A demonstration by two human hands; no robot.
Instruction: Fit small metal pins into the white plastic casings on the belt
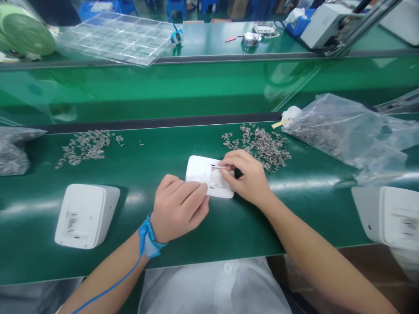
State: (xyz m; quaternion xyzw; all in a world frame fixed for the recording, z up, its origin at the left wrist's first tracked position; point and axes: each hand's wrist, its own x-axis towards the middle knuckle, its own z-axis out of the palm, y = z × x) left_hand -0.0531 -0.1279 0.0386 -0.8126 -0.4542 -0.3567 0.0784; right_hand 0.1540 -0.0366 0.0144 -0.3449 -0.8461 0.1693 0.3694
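A white plastic housing [198, 168] with rounded corners lies tilted in front of me, its shallow recess facing up. Curled over its near left edge, my left hand [181, 203] grips it and wears a blue wrist strap [150, 237] with a cord. The thumb and fingers of my right hand [247, 174] are pinched together over the recess, on what looks like a small metal clip, mostly hidden by the fingertips. Small metal pieces show in the recess. Just beyond my right hand spreads a pile of small metal clips [265, 146].
More metal clips [88, 146] lie at left, near a plastic bag [13, 152]. A second white housing [87, 213] stands left, a third [396, 213] at the right edge. A large clear bag of clips [334, 126] lies right. Behind, a ledge bears a clear divided tray [121, 37].
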